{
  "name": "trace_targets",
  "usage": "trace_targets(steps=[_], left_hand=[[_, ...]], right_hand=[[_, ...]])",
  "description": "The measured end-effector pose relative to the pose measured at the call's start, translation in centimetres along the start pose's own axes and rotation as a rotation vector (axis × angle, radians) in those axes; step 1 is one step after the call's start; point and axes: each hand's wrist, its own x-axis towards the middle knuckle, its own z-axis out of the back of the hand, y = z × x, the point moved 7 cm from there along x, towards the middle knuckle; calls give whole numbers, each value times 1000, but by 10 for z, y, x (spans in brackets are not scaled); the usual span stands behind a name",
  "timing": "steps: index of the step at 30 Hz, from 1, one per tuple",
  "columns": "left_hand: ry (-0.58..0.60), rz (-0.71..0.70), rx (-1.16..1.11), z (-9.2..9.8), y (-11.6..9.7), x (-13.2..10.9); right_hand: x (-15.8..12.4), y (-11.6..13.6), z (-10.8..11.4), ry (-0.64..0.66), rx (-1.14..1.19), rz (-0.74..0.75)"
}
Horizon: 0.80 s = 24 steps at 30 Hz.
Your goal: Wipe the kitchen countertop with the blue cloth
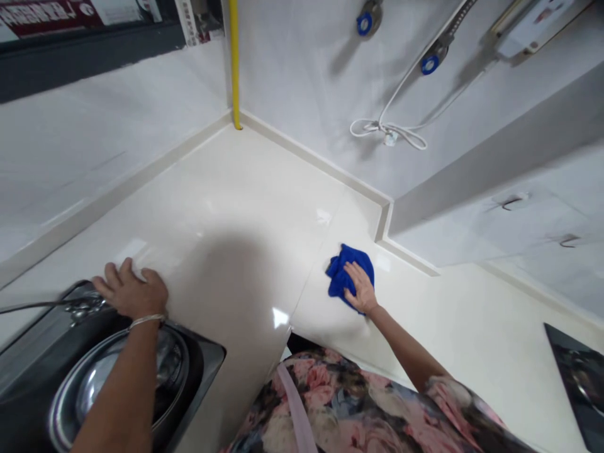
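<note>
My right hand (361, 290) lies flat, fingers spread, pressing a crumpled blue cloth (345, 269) onto the glossy cream countertop (236, 207), close to the inner corner of the wall. My left hand (131, 290) rests palm down on the counter at the far edge of a dark sink (28, 352), fingers stretched out and holding nothing. A thin bracelet sits on that wrist. A steel bowl (94, 384) lies in the sink below my left forearm.
White tiled walls meet at the back corner, where a yellow pipe (234, 63) runs down. Blue valves (364, 23) and a coiled white cable (391, 132) hang on the wall. A dark hob (578, 371) is at the right edge.
</note>
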Motion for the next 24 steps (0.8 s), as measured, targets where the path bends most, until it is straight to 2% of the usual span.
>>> trace_targets(steps=[4,8,11,18,24], left_hand=[[-138,-66,128,5,1,1],[-167,-109,156,3,4,2],[-163,-102,170,4,6,3],[-100,-86,235,6,-1,4],[-84,-58,246,7,-5,5]], right_hand=[[62,-56,7,-99,-54,-191],[121,-93,6,-121,-106,-307],[153,-117,11,-150,-151,-391],[199,-170,26,-261,-200,-636],[220,-195,24,-331,-195,-770]])
